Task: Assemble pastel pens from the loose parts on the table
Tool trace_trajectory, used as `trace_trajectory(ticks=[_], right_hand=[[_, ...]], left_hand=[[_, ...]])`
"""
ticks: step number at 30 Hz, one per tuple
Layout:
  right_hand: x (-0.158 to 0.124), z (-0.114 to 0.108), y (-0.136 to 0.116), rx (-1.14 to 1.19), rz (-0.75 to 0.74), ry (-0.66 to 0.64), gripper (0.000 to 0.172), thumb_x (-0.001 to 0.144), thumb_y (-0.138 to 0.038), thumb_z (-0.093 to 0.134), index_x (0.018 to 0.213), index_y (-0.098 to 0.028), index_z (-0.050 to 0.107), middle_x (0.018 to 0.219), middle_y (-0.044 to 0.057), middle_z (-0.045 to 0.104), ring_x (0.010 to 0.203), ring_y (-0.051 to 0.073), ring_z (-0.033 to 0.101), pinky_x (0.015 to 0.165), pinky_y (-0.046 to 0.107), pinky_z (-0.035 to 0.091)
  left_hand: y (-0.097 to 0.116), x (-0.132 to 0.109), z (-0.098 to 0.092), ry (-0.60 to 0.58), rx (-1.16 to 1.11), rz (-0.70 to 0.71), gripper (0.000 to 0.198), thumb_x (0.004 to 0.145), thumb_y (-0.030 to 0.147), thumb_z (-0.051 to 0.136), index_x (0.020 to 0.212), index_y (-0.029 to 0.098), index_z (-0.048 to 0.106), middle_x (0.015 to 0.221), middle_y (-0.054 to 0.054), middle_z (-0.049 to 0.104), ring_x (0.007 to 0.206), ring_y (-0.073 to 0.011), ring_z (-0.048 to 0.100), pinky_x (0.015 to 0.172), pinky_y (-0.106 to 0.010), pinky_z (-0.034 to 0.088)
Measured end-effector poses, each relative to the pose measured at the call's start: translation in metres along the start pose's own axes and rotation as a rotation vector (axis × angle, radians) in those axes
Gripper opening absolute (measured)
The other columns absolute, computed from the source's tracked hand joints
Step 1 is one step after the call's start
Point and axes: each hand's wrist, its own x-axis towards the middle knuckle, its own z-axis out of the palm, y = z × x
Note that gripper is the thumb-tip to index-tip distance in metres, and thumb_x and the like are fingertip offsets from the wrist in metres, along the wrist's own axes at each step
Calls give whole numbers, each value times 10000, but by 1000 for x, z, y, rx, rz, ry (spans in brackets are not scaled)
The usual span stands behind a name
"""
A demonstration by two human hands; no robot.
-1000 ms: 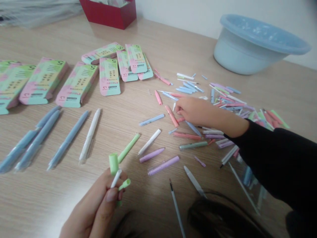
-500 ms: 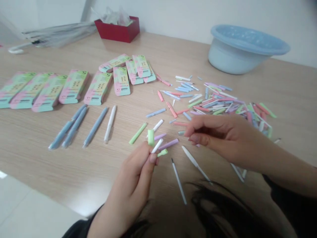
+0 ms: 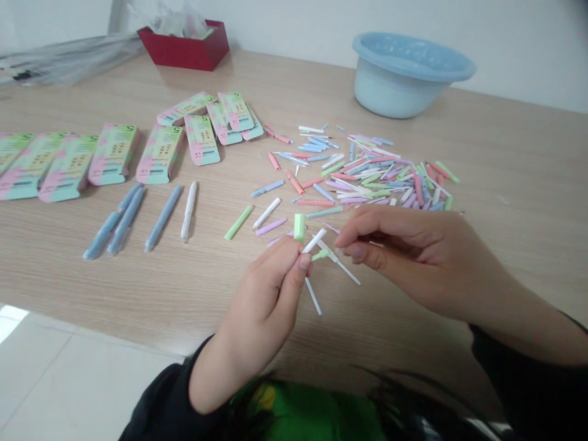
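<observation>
My left hand (image 3: 269, 294) is closed around a few small pen parts: a green barrel piece (image 3: 299, 226), a white piece (image 3: 315, 240) and a small green piece (image 3: 320, 254). My right hand (image 3: 404, 251) is just to the right of them, its fingertips pinched together close to the small green piece; whether it grips anything I cannot make out. A white refill (image 3: 345, 270) and another thin refill (image 3: 313, 297) lie on the table under the hands.
A heap of pastel pen parts (image 3: 381, 177) lies beyond the hands. Assembled blue and white pens (image 3: 138, 217) lie to the left, printed boxes (image 3: 114, 156) behind them. A blue basin (image 3: 408, 73) and a red box (image 3: 186, 46) stand at the back of the wooden table (image 3: 505, 184).
My right hand came back from the heap of parts to my left hand, and now pinches beside the green piece. The view has shifted, showing more table edge.
</observation>
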Motion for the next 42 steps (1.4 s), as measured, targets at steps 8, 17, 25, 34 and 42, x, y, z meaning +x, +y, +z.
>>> trace_trajectory(ticks=[8, 17, 25, 34, 42], right_hand=[[-4, 2, 2, 23, -52, 5, 119, 966, -177, 626, 976, -233, 731, 903, -6, 750, 833, 151, 682, 757, 276, 520], [-7, 2, 10, -24, -153, 46, 239, 993, -118, 581, 1124, -233, 744, 955, 15, 728, 921, 150, 677, 837, 267, 520], [-19, 14, 16, 322, 106, 138, 58, 1024, -219, 596, 1000, -257, 632, 788, -39, 726, 749, 112, 694, 734, 237, 544], [-20, 32, 17, 398, 112, 322, 76, 955, -235, 696, 905, -254, 642, 887, -26, 664, 829, 112, 629, 757, 228, 511], [-21, 38, 15, 517, 210, 305, 55, 915, -194, 722, 891, -224, 682, 803, -35, 660, 716, 97, 598, 670, 219, 488]], left_hand=[[1, 1, 4, -28, -2, 36, 287, 1063, 188, 416, 795, 206, 516, 746, 29, 530, 691, -140, 495, 668, -271, 399], [-4, 5, 5, -38, -100, -9, 296, 1064, 217, 411, 790, 199, 519, 710, 36, 492, 675, -134, 470, 639, -274, 376], [-14, 0, 25, -95, -438, -205, 329, 1076, 343, 403, 797, 198, 505, 689, 49, 400, 624, -122, 374, 605, -280, 340], [-19, -2, 31, -111, -512, -247, 349, 1082, 399, 410, 825, 189, 523, 729, 40, 416, 595, -106, 329, 532, -277, 271], [-21, -4, 32, -110, -493, -228, 347, 1083, 393, 417, 816, 193, 514, 719, 42, 404, 614, -111, 334, 550, -277, 277]])
